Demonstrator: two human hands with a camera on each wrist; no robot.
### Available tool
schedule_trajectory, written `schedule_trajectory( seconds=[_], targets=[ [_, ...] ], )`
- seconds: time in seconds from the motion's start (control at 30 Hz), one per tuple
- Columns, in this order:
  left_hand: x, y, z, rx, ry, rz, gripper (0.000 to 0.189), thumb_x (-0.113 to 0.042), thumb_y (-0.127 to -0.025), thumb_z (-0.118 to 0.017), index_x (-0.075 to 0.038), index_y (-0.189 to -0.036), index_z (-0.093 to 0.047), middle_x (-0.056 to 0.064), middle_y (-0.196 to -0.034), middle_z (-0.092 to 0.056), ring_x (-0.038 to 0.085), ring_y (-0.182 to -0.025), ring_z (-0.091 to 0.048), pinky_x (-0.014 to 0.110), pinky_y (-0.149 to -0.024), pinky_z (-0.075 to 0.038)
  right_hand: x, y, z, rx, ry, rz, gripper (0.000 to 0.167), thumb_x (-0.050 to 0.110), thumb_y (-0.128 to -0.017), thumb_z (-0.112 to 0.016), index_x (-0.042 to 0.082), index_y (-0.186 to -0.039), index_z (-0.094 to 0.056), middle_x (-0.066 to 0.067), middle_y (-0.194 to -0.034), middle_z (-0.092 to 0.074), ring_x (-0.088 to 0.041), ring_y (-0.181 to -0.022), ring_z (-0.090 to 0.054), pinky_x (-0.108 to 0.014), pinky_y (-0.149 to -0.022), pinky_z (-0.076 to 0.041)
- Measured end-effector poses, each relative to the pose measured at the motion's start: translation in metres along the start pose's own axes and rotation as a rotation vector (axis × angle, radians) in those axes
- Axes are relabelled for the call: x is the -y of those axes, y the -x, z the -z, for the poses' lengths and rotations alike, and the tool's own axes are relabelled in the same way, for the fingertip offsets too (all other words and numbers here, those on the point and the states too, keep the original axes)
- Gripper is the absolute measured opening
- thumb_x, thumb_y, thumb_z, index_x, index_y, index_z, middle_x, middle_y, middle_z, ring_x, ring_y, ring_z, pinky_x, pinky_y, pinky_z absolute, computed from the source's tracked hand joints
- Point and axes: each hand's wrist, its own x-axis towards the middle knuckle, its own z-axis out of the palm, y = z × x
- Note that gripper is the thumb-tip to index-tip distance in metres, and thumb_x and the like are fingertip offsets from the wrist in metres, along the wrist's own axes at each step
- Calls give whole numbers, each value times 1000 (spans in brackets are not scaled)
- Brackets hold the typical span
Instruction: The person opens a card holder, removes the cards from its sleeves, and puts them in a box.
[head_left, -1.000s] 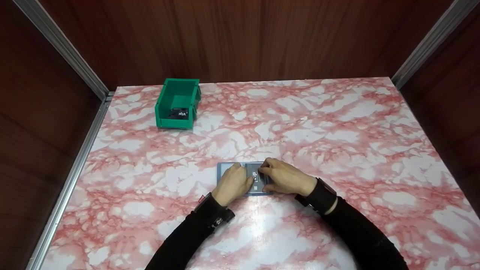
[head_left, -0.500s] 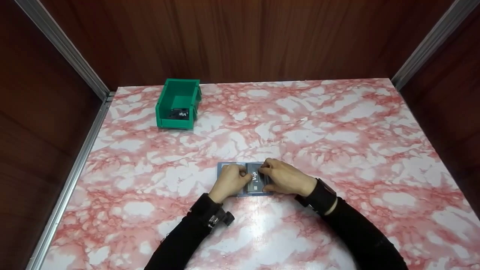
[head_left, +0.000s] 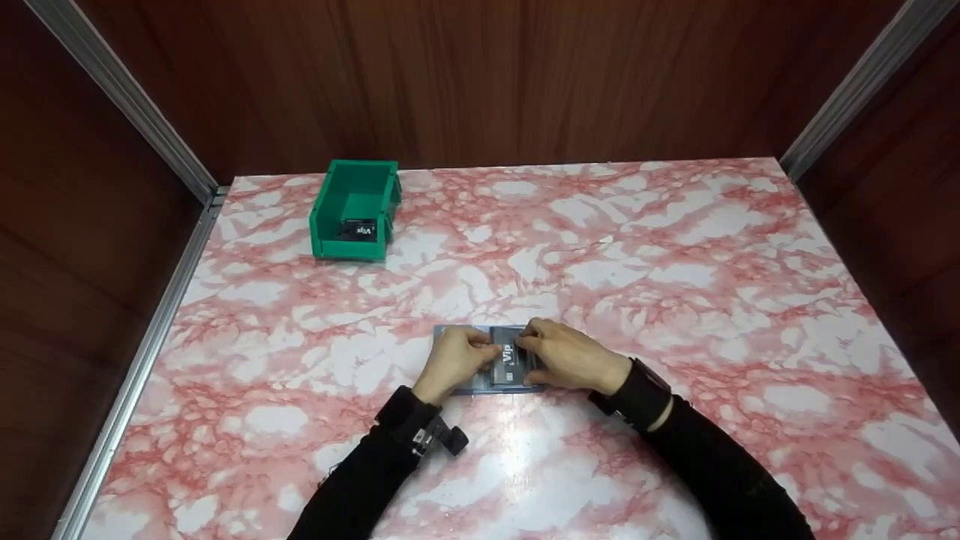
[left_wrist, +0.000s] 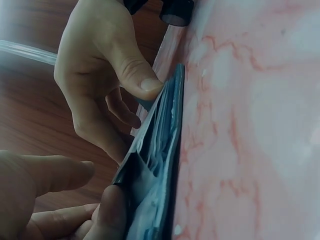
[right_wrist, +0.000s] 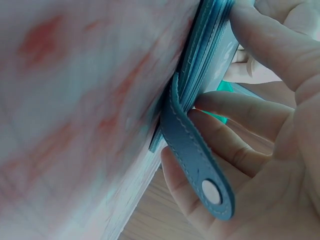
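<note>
An opened blue card holder (head_left: 480, 389) with clear sleeves lies on the table in front of the person. A dark card marked "Vip" (head_left: 509, 366) shows on its right half. My left hand (head_left: 452, 360) pinches the left edge of this card between thumb and fingers; a dark corner (left_wrist: 131, 167) stands raised from the sleeves. From the right, my right hand (head_left: 574, 356) grips the holder, its thumb (left_wrist: 145, 85) on the stacked sleeves. In the right wrist view the holder's strap (right_wrist: 192, 155) with a round snap sticks out beside the right fingers.
A green bin (head_left: 351, 250) stands at the back left of the table, with dark "Vip" cards (head_left: 358, 229) inside. Wooden panels (head_left: 480, 82) rise behind and on both sides of the marbled pink tabletop (head_left: 637, 262).
My left hand has shifted slightly left and turned, its thumb and finger now at the card's left edge. The "Vip" print shows more clearly. My right hand stays in place.
</note>
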Motion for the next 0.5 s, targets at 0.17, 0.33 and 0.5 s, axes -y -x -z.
schedule_trajectory(
  seconds=[0.17, 0.33, 0.5],
  targets=[
    [2, -2, -1, 1, 140, 59, 22, -7, -94, -79, 10, -108, -76, 12, -90, -77, 8, -68, -68, 21, -65, -58, 1, 0, 1, 7, -7, -13, 50, 19, -86, -90, -8, -124, -71, -14, -107, -62, -26, -90, -62, -42, -81, -56],
    [6, -5, -1, 10, 179, 95, 25, -7, -93, -79, 11, -110, -74, 15, -94, -77, 8, -65, -68, 22, -64, -60, 1, -1, 1, 16, -18, -23, 52, 21, -87, -90, -8, -125, -70, -14, -109, -62, -26, -92, -63, -43, -82, -57],
    [9, -7, -3, 16, 206, 103, 21, -3, -93, -78, 11, -107, -73, 13, -87, -76, 8, -62, -66, 21, -61, -59, 1, -1, 1, 22, -27, -37, 53, 21, -87, -90, -8, -127, -70, -15, -110, -63, -27, -92, -63, -43, -82, -57]
  ],
)
